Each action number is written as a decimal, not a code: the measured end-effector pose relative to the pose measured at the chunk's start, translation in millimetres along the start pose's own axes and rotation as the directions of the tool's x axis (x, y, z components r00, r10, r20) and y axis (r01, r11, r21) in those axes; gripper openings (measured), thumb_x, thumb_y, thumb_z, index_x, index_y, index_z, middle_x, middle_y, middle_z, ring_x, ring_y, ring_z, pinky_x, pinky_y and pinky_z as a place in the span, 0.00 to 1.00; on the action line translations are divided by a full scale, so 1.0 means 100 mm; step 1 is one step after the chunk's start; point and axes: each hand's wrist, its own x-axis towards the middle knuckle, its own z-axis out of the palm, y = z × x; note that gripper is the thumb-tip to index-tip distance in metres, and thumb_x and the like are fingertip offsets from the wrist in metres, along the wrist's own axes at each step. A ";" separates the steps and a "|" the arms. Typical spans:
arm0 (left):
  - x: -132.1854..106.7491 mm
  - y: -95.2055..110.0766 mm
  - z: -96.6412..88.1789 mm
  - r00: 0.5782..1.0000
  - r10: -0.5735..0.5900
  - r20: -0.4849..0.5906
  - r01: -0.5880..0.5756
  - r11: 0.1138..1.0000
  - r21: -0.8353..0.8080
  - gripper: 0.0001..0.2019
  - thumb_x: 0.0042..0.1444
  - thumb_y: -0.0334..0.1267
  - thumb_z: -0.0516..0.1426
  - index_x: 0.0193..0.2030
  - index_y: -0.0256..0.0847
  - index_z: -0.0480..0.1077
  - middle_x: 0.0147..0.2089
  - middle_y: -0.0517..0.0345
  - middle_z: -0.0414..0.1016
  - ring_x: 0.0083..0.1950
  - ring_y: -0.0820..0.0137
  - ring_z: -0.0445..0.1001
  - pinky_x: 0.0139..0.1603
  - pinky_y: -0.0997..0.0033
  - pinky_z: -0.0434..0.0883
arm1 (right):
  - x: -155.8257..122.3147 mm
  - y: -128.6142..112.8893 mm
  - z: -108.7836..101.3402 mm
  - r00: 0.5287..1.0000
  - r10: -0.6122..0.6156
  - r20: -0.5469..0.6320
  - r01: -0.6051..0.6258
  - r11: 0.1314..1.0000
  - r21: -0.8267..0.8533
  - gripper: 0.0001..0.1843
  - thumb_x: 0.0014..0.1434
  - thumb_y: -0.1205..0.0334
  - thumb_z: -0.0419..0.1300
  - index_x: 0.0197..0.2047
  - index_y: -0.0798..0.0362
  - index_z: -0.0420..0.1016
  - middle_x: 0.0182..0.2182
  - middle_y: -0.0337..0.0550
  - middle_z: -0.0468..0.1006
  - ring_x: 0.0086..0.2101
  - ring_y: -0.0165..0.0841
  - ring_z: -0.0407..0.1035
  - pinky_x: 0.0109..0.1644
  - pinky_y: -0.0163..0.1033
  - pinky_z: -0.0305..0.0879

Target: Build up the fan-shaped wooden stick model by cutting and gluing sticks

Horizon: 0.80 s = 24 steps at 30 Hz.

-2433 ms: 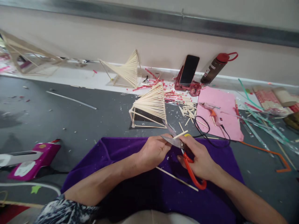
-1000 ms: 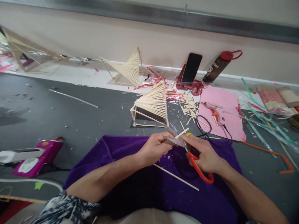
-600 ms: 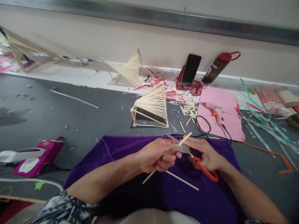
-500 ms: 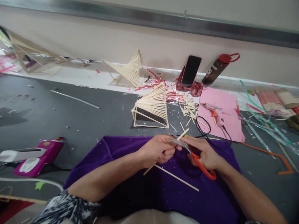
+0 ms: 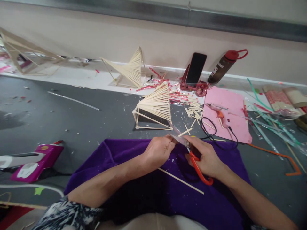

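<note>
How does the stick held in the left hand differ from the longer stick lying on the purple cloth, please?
The held stick is gripped by the left hand and passes between the scissors' blades; the loose stick lies on the purple cloth. The held stick's visible end slants up to the right, while the loose stick slopes down to the right. The held stick shows less of its length than the loose stick. Both are thin and pale.

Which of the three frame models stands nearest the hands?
The front model, on the grey tabletop just beyond the scissors; the model behind it and the far-left model stand farther back, on the white strip along the wall.
</note>
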 end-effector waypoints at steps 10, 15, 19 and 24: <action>-0.04 0.08 -0.02 0.985 -0.109 0.137 0.170 0.783 -0.598 0.12 0.58 0.36 0.49 0.29 0.35 0.69 0.21 0.64 0.61 0.19 0.80 0.56 0.22 0.79 0.56 | -0.01 0.10 -0.08 0.991 -0.121 0.050 0.120 0.993 0.019 0.37 0.46 0.77 0.55 0.59 0.45 0.60 0.34 0.39 0.68 0.27 0.29 0.59 0.31 0.34 0.58; -0.04 0.11 0.01 0.950 -0.159 0.267 0.310 0.561 -0.768 0.12 0.56 0.42 0.53 0.27 0.35 0.67 0.14 0.70 0.52 0.15 0.82 0.49 0.17 0.80 0.48 | 0.01 0.15 -0.16 0.983 -0.157 0.098 0.150 0.986 0.068 0.37 0.47 0.75 0.56 0.60 0.46 0.60 0.35 0.40 0.71 0.30 0.31 0.63 0.34 0.35 0.61; -0.04 0.14 0.00 0.922 -0.178 0.345 0.387 0.459 -0.800 0.14 0.54 0.46 0.56 0.27 0.35 0.67 0.13 0.71 0.51 0.14 0.82 0.48 0.15 0.80 0.47 | 0.01 0.19 -0.18 0.976 -0.155 0.152 0.139 0.984 0.109 0.37 0.46 0.75 0.56 0.60 0.47 0.61 0.38 0.42 0.72 0.36 0.34 0.67 0.40 0.38 0.63; -0.07 0.15 -0.02 0.870 -0.120 0.479 0.491 0.312 -0.814 0.14 0.54 0.46 0.56 0.28 0.36 0.65 0.12 0.72 0.48 0.13 0.82 0.44 0.13 0.81 0.44 | 0.01 0.24 -0.18 0.965 -0.194 0.174 0.163 0.971 0.176 0.38 0.43 0.75 0.57 0.59 0.47 0.62 0.37 0.41 0.72 0.39 0.36 0.68 0.41 0.38 0.63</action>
